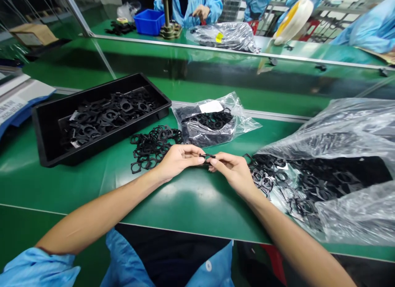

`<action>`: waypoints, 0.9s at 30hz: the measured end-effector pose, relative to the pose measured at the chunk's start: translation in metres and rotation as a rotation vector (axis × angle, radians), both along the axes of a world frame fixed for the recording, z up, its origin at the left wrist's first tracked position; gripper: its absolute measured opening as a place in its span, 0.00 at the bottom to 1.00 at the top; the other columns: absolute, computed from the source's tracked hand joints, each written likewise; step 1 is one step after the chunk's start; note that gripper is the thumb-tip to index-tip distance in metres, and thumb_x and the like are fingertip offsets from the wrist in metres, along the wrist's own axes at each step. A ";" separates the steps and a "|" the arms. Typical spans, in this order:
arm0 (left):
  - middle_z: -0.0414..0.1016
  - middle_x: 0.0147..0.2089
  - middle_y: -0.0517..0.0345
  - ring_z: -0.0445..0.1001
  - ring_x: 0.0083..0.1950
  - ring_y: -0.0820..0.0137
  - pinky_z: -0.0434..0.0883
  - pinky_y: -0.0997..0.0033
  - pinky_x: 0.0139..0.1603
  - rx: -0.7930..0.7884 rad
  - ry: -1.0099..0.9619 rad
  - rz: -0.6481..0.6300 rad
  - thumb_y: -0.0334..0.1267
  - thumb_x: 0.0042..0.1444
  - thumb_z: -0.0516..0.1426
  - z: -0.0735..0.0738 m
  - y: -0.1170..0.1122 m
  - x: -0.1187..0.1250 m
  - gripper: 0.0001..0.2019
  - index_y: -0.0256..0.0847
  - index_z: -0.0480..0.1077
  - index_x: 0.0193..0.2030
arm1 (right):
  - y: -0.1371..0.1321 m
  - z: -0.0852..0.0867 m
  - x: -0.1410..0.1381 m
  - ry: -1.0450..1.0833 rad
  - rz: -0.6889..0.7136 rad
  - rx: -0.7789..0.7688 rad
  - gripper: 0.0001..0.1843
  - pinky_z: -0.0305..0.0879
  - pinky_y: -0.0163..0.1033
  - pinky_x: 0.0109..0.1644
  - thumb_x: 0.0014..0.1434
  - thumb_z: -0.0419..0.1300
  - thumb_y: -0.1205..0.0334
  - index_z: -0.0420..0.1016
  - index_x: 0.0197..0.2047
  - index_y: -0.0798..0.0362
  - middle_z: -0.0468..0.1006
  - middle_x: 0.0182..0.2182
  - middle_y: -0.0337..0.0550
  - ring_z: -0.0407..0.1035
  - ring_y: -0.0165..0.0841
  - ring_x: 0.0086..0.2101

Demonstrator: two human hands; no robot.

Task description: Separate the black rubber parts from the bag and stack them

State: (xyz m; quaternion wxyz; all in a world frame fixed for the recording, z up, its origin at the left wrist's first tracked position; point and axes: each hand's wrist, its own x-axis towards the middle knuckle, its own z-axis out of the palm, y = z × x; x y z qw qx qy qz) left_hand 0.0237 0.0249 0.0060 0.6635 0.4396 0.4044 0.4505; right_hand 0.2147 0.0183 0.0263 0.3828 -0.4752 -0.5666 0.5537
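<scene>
A small black plastic part (pixel 206 157) is pinched between both hands over the green table (pixel 185 200). My left hand (pixel 178 160) grips its left end with closed fingers. My right hand (pixel 232 168) grips its right end the same way. Just left of my left hand lies a loose pile of the same black ring-shaped parts (pixel 151 146). To the right of my right hand, more black parts (pixel 277 176) spill out of a large clear plastic bag (pixel 348 163).
A black tray (pixel 49 126) with several black parts stands at the left. A smaller clear bag of parts (pixel 212 120) lies behind my hands. Across a metal rail, people in blue coats work by a blue bin (pixel 149 21) and a dark bag (pixel 225 35).
</scene>
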 end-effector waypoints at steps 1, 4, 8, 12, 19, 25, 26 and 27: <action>0.79 0.31 0.58 0.76 0.34 0.71 0.73 0.69 0.43 -0.001 0.020 -0.013 0.39 0.40 0.72 0.001 0.000 -0.001 0.14 0.35 0.78 0.33 | 0.000 0.000 0.000 -0.004 -0.002 0.007 0.23 0.74 0.38 0.36 0.47 0.71 0.40 0.78 0.25 0.54 0.76 0.22 0.39 0.72 0.31 0.26; 0.77 0.30 0.59 0.74 0.33 0.73 0.71 0.71 0.41 -0.003 0.086 -0.076 0.38 0.42 0.71 0.004 0.001 -0.003 0.13 0.35 0.77 0.33 | -0.002 0.000 -0.001 -0.041 -0.004 0.050 0.22 0.73 0.38 0.35 0.50 0.70 0.42 0.78 0.23 0.54 0.76 0.22 0.40 0.72 0.32 0.26; 0.73 0.28 0.61 0.71 0.31 0.75 0.69 0.73 0.38 0.018 0.144 -0.168 0.37 0.44 0.70 0.005 0.002 -0.006 0.11 0.34 0.75 0.31 | -0.003 0.000 -0.002 -0.071 -0.011 0.081 0.20 0.72 0.40 0.35 0.51 0.70 0.43 0.80 0.24 0.53 0.77 0.22 0.41 0.72 0.33 0.26; 0.73 0.29 0.61 0.73 0.32 0.73 0.70 0.72 0.40 0.039 0.126 -0.196 0.38 0.46 0.69 0.005 0.002 -0.006 0.12 0.35 0.73 0.32 | 0.000 -0.002 -0.002 -0.031 -0.043 0.006 0.19 0.72 0.40 0.34 0.49 0.71 0.45 0.82 0.27 0.54 0.78 0.21 0.41 0.71 0.32 0.25; 0.75 0.30 0.59 0.77 0.33 0.72 0.73 0.70 0.42 0.042 0.059 -0.122 0.39 0.48 0.69 0.001 -0.001 0.000 0.14 0.36 0.71 0.35 | 0.003 -0.003 -0.001 0.104 -0.077 -0.104 0.15 0.70 0.37 0.35 0.43 0.76 0.51 0.83 0.29 0.52 0.81 0.27 0.40 0.71 0.29 0.26; 0.76 0.30 0.59 0.77 0.32 0.72 0.73 0.70 0.40 0.022 0.044 -0.107 0.39 0.47 0.69 -0.001 -0.001 0.000 0.14 0.35 0.73 0.37 | 0.003 -0.003 0.000 0.149 -0.057 -0.115 0.15 0.73 0.39 0.36 0.45 0.75 0.53 0.84 0.33 0.53 0.82 0.28 0.41 0.71 0.30 0.26; 0.76 0.30 0.59 0.77 0.32 0.72 0.73 0.70 0.40 0.024 0.037 -0.104 0.39 0.47 0.70 -0.001 -0.001 0.000 0.14 0.35 0.74 0.36 | 0.003 -0.003 0.000 0.166 -0.055 -0.126 0.15 0.73 0.39 0.35 0.44 0.76 0.53 0.83 0.32 0.53 0.82 0.28 0.41 0.71 0.29 0.26; 0.76 0.30 0.59 0.77 0.32 0.72 0.73 0.70 0.40 0.025 0.027 -0.103 0.39 0.47 0.70 -0.001 -0.001 0.000 0.14 0.35 0.74 0.36 | 0.003 -0.004 0.000 0.186 -0.053 -0.139 0.15 0.73 0.38 0.35 0.43 0.76 0.54 0.83 0.31 0.53 0.82 0.28 0.41 0.72 0.29 0.25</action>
